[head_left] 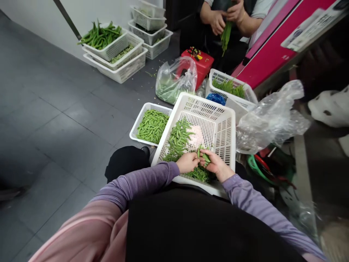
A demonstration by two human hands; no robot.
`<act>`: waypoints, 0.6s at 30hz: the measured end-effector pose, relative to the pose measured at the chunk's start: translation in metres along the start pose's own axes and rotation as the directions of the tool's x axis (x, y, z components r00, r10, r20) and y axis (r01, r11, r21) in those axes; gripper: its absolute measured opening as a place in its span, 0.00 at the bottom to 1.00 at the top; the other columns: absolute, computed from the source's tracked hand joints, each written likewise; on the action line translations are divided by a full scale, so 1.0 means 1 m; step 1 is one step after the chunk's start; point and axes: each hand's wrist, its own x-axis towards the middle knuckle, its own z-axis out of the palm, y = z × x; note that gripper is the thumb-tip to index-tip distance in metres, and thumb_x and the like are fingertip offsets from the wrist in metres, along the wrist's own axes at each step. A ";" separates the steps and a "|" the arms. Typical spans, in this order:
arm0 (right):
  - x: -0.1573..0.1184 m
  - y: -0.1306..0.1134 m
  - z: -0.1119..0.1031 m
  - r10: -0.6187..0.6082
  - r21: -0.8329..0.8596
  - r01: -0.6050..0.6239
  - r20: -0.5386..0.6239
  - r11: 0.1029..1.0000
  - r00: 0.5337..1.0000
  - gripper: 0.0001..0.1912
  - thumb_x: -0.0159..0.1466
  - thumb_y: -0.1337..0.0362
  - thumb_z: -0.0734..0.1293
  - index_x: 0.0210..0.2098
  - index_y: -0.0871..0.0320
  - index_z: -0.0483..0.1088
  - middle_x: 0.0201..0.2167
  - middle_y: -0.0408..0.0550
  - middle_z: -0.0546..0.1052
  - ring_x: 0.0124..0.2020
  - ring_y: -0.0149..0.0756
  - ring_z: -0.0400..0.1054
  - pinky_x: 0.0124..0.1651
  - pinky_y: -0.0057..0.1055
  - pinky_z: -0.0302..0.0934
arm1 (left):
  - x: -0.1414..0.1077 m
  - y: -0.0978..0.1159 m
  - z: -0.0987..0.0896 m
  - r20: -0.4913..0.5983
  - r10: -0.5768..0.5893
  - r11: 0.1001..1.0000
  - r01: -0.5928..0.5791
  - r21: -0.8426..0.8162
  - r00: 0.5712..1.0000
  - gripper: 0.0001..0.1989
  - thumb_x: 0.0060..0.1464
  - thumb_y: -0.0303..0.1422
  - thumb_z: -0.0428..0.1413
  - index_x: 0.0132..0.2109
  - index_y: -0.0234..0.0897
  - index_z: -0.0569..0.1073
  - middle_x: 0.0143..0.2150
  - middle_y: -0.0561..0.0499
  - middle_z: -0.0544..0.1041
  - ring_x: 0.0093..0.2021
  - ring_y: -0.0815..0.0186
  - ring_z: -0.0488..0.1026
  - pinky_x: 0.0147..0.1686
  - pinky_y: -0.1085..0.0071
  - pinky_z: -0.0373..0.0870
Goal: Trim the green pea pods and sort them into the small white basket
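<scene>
A large white plastic basket (227, 120) rests at my lap, with green pea pods (178, 136) heaped along its left side and a pile of green trimmings (198, 174) near me. Over that pile, my right hand (214, 163) is closed around a few pea pods (205, 157). My left hand (188, 162) meets it with the fingertips pinched at the end of a pod; what exactly lies between them is too small to make out. Left of the big basket, a smaller white basket (132, 135) is filled with pea pods.
Stacked white baskets (120, 75) with green vegetables stand by the wall. A clear plastic bag (177, 78) of greens sits beside a red stool (204, 67). Opposite me, a person's hands (218, 22) hold long green stalks. A crumpled plastic bag (269, 120) lies at right.
</scene>
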 end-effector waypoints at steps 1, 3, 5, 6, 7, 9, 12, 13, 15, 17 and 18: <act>-0.003 0.002 0.004 -0.012 0.026 0.011 0.003 1.000 1.000 0.11 0.50 0.65 0.68 0.20 0.60 0.60 0.14 0.37 0.62 0.14 0.20 0.52 0.15 0.18 0.46 | -0.003 0.001 0.001 -0.032 0.040 0.997 -0.037 0.068 0.999 0.11 0.56 0.34 0.42 0.35 0.33 0.66 0.28 0.53 0.71 0.20 0.74 0.65 0.22 0.77 0.63; -0.009 0.005 0.011 -0.060 0.033 0.061 -0.008 0.998 0.998 0.12 0.51 0.64 0.69 0.21 0.60 0.60 0.15 0.37 0.62 0.14 0.20 0.52 0.15 0.18 0.47 | -0.009 0.001 0.001 -0.115 0.164 0.951 -0.126 0.282 0.980 0.09 0.55 0.31 0.43 0.33 0.34 0.67 0.27 0.52 0.71 0.23 0.72 0.67 0.26 0.75 0.64; -0.014 0.007 0.020 -0.153 -0.010 0.153 -0.050 0.988 0.987 0.12 0.50 0.63 0.70 0.23 0.59 0.62 0.15 0.36 0.62 0.14 0.20 0.52 0.14 0.18 0.47 | -0.016 0.001 -0.002 -0.148 0.307 0.840 -0.195 0.506 0.940 0.09 0.54 0.31 0.44 0.33 0.34 0.67 0.29 0.49 0.72 0.27 0.69 0.68 0.30 0.73 0.65; -0.016 0.008 0.024 -0.202 -0.049 0.198 -0.076 0.979 0.976 0.12 0.50 0.64 0.71 0.24 0.59 0.62 0.15 0.36 0.62 0.14 0.20 0.52 0.14 0.18 0.46 | -0.019 0.000 -0.004 -0.141 0.364 0.779 -0.218 0.588 0.921 0.10 0.55 0.31 0.43 0.34 0.34 0.67 0.30 0.48 0.72 0.28 0.68 0.69 0.31 0.72 0.65; -0.018 0.008 0.027 -0.246 -0.093 0.237 -0.104 0.967 0.964 0.12 0.49 0.64 0.71 0.24 0.60 0.62 0.15 0.36 0.62 0.14 0.20 0.52 0.14 0.18 0.46 | -0.022 -0.001 -0.006 -0.127 0.409 0.726 -0.238 0.645 0.904 0.10 0.55 0.31 0.43 0.35 0.34 0.68 0.31 0.47 0.72 0.30 0.67 0.69 0.32 0.72 0.65; -0.021 0.008 0.033 -0.308 -0.164 0.284 -0.141 0.945 0.941 0.12 0.47 0.66 0.72 0.24 0.61 0.63 0.16 0.37 0.63 0.15 0.20 0.53 0.14 0.18 0.46 | -0.026 -0.001 -0.009 -0.099 0.472 0.667 -0.282 0.689 0.876 0.12 0.56 0.31 0.42 0.35 0.33 0.68 0.32 0.46 0.72 0.31 0.67 0.70 0.33 0.72 0.65; -0.028 0.005 0.033 -0.273 -0.222 0.252 -0.071 0.942 0.959 0.11 0.48 0.65 0.71 0.27 0.62 0.67 0.17 0.39 0.65 0.15 0.20 0.53 0.15 0.18 0.47 | -0.029 0.001 -0.012 -0.059 0.542 0.678 -0.395 0.619 0.838 0.12 0.55 0.30 0.43 0.32 0.33 0.69 0.29 0.48 0.73 0.31 0.68 0.69 0.34 0.74 0.64; -0.032 0.004 0.032 -0.225 -0.247 0.214 -0.016 0.945 0.974 0.10 0.49 0.65 0.71 0.29 0.63 0.68 0.17 0.39 0.65 0.15 0.20 0.53 0.15 0.18 0.46 | -0.030 0.002 -0.013 -0.042 0.558 0.697 -0.441 0.566 0.829 0.11 0.55 0.29 0.43 0.32 0.33 0.70 0.29 0.49 0.73 0.30 0.69 0.69 0.33 0.75 0.64; -0.040 0.002 0.027 -0.120 -0.323 0.144 0.093 0.935 0.988 0.10 0.50 0.66 0.70 0.31 0.63 0.69 0.18 0.40 0.66 0.15 0.20 0.53 0.16 0.18 0.47 | -0.029 0.004 -0.018 -0.053 0.546 0.758 -0.466 0.456 0.836 0.10 0.53 0.29 0.45 0.31 0.34 0.71 0.26 0.52 0.72 0.27 0.72 0.68 0.31 0.77 0.63; -0.048 0.001 0.022 -0.046 -0.401 0.108 0.160 0.910 0.986 0.11 0.51 0.66 0.69 0.33 0.63 0.70 0.21 0.43 0.68 0.15 0.20 0.54 0.16 0.19 0.47 | -0.025 0.003 -0.025 -0.168 0.446 0.843 -0.350 0.408 0.879 0.09 0.52 0.28 0.47 0.30 0.34 0.71 0.24 0.54 0.71 0.24 0.73 0.66 0.28 0.78 0.62; -0.053 0.001 0.020 -0.026 -0.427 0.100 0.176 0.899 0.984 0.12 0.51 0.66 0.69 0.35 0.63 0.70 0.23 0.44 0.69 0.15 0.19 0.54 0.16 0.19 0.47 | -0.022 0.003 -0.029 -0.253 0.378 0.876 -0.256 0.410 0.890 0.09 0.51 0.28 0.47 0.30 0.34 0.71 0.23 0.54 0.71 0.23 0.72 0.65 0.27 0.77 0.62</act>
